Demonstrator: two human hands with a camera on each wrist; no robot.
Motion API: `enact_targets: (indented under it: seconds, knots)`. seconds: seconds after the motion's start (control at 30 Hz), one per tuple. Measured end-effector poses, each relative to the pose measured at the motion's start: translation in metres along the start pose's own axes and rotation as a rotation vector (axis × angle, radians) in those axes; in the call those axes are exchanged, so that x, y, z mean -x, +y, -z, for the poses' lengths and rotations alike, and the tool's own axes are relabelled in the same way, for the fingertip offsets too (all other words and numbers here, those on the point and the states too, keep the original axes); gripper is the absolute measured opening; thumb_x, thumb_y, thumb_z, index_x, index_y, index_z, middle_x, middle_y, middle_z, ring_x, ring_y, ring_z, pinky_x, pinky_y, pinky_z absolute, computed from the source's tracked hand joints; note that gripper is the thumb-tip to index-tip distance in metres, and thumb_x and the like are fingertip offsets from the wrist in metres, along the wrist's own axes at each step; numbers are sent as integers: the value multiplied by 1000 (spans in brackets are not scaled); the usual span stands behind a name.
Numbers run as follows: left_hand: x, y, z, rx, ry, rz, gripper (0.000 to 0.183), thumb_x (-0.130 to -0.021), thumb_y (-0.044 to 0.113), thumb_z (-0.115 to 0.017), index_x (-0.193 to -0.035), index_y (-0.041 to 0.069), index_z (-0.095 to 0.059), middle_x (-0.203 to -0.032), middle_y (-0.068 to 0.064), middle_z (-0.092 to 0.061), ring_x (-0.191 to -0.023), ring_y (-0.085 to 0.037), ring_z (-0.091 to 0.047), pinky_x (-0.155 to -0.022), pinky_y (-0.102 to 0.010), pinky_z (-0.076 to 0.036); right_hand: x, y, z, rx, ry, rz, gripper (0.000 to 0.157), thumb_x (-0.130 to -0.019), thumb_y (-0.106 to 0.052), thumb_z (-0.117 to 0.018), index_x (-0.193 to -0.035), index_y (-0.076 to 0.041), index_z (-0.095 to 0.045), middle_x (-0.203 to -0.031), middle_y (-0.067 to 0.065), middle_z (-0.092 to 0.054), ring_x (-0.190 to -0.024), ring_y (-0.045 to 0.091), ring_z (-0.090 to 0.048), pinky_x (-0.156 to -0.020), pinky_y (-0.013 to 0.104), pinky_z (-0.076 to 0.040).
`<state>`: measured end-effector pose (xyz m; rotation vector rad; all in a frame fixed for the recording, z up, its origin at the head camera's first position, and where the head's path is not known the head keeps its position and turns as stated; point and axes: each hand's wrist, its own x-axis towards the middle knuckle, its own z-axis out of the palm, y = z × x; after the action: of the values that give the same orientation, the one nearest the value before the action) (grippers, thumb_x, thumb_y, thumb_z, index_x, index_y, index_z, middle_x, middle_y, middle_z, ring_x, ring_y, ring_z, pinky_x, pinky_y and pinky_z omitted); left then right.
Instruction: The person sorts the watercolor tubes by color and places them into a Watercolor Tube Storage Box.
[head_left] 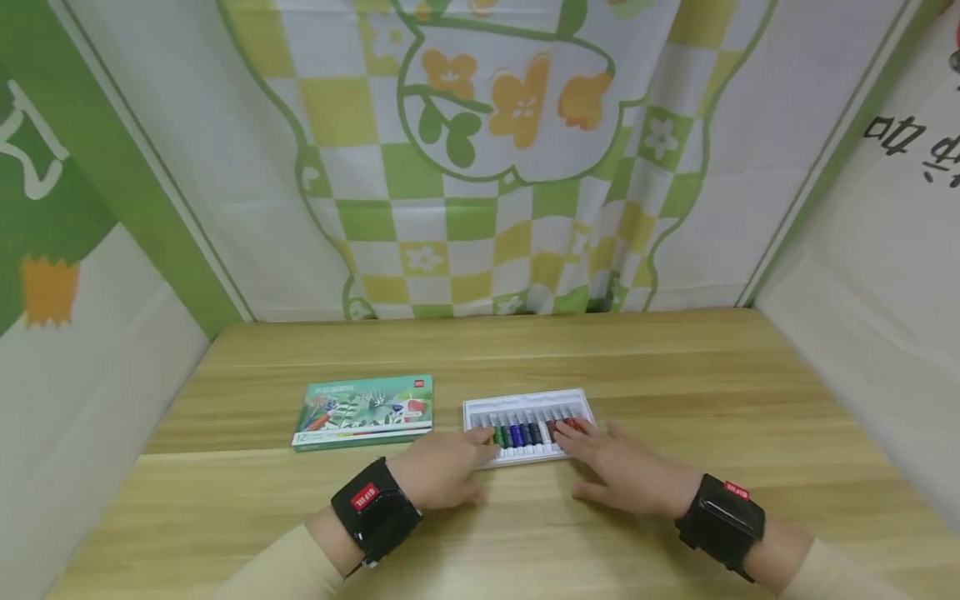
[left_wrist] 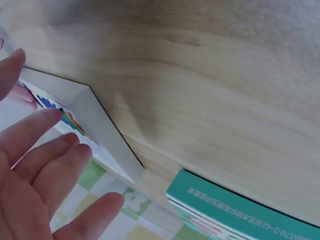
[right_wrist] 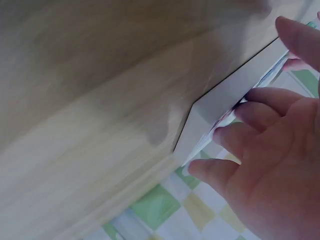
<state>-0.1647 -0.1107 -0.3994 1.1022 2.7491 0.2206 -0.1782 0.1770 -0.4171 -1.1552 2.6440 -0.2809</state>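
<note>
A white tray (head_left: 525, 400) lies on the table and carries a row of small paint tubes (head_left: 517, 435) in several colours. My left hand (head_left: 442, 468) rests with its fingers over the tray's left end, near the green tubes. On the right end, the fingertips of my right hand (head_left: 630, 468) touch the red and brown tubes. In the left wrist view the fingers (left_wrist: 65, 170) are spread, extending over the tray's edge. In the right wrist view the fingers (right_wrist: 235, 130) reach over the tray's side, loosely bent, and no tube shows between them and the thumb.
A green illustrated paint box (head_left: 365, 412) lies flat to the left of the tray. The wooden table (head_left: 675, 358) ends at a patterned curtain (head_left: 465, 217) behind, with fabric walls on both sides. Each wrist wears a black strap (head_left: 377, 510).
</note>
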Motion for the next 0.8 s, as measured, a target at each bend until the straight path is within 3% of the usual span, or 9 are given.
enact_targets:
  seconds: [0.23,0.43,0.57,0.7,0.8]
  knots:
    - [-10,2,-2,-1,-51,-2,55,-87,33,-71,-132,5,-57,-136,-19,-52,-117,-31,-54,-97,-38,-46,-1,-1,1,-49,-54,-35,71,-95,-33,-63,-149,-3,-28,-156,12,-23,-140,31,-19,-107,67,-19]
    - [-6,-2,-8,31,-74,17,59,-86,33,-70,-134,4,-54,-140,-21,-47,-123,-33,-49,-103,-40,-41,-2,3,4,-133,-106,-17,74,-96,-37,-60,-151,-5,-23,-157,13,-17,-141,30,-14,-108,66,-15]
    - [-3,-5,-10,87,-67,3,59,-86,30,-71,-136,5,-52,-142,-20,-45,-126,-30,-46,-103,-39,-41,6,9,4,-212,-98,-66,70,-96,-35,-61,-149,-4,-27,-157,13,-16,-141,30,-13,-111,62,-12]
    - [-2,-9,-10,128,-65,13,58,-87,29,-72,-136,6,-53,-144,-18,-44,-127,-28,-45,-102,-39,-42,12,12,4,-174,-63,-86,66,-96,-30,-62,-147,-1,-32,-155,15,-23,-139,35,-19,-110,64,-13]
    - [-5,-10,-7,104,-51,4,55,-86,28,-72,-134,5,-55,-141,-18,-47,-124,-29,-48,-99,-39,-45,11,12,5,-97,-31,-65,64,-94,-26,-63,-145,1,-35,-153,18,-28,-137,40,-22,-107,67,-17]
